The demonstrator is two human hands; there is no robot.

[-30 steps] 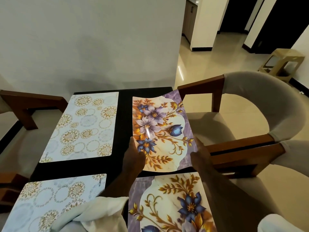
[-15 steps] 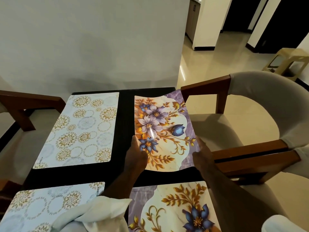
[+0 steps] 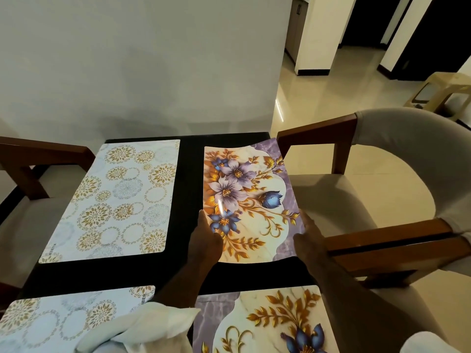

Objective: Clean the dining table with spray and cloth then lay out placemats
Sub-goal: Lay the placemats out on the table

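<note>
Both hands are on the floral placemat (image 3: 249, 200), at the far right of the black dining table (image 3: 190, 200).
- Left hand (image 3: 204, 240): grasps the mat's left edge near its near-left corner, with one digit lying along the edge on top. The other fingers are hidden under the mat.
- Right hand (image 3: 309, 240): grasps the right edge near the near-right corner. The fingers that show are curled over the purple border.
- The mat is bowed and not flat: the long sides are lifted and the near edge is off the tabletop. Whether the far end touches the table cannot be told. The far-right corner reaches the table's right edge, beside the right chair (image 3: 382, 200).

Mats lying flat:
- Gold-circle placemat (image 3: 114, 202) at far left, parallel to the held mat with a strip of bare table between them.
- Second gold-circle placemat (image 3: 63, 317) at near left, cut off by the frame.
- Second floral placemat (image 3: 267, 319) at near right, just near of the held mat with a gap of black table between. The right forearm crosses over its right side.

White fabric (image 3: 153, 324) is bunched at the near edge by the left forearm; whether it is the cloth or a sleeve cannot be told.

Left chair (image 3: 38, 159) sits at the table's left side. A beige plastic stool (image 3: 443, 90) is on the floor at far right.
</note>
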